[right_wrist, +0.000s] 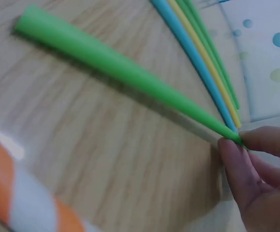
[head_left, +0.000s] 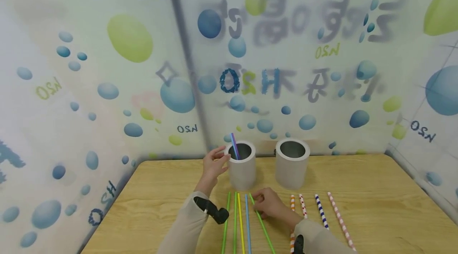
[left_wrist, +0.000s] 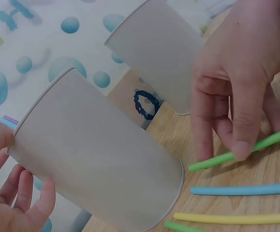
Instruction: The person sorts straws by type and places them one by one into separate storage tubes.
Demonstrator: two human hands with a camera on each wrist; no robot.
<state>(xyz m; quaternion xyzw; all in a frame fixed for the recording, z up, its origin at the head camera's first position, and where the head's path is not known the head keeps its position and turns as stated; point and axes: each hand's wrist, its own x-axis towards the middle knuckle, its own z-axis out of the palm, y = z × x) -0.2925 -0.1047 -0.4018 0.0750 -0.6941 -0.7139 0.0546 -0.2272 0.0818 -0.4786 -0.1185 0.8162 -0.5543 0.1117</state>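
Observation:
My left hand [head_left: 214, 166] is at the left side of a white cylindrical holder [head_left: 242, 174], its fingers loosely bent and touching near the rim. Inside that holder lean a blue and a purple straw [head_left: 234, 146]. My right hand [head_left: 270, 205] pinches one end of a green straw [head_left: 262, 224], low over the wooden table; the straw's near end slants toward the front. Beside it lie a blue straw [head_left: 248, 222], a yellow straw [head_left: 241, 222] and two more green straws [head_left: 226, 226], roughly side by side. The left wrist view shows thumb and fingers on the green straw [left_wrist: 270, 140].
A second white holder [head_left: 291, 170] stands to the right, with no straw seen in it. On the table's right lie striped straws: orange [head_left: 292, 202], red-dotted [head_left: 302, 204], navy [head_left: 321, 210] and pink [head_left: 340, 218]. A patterned curtain [head_left: 229, 119] hangs behind the table [head_left: 171, 182].

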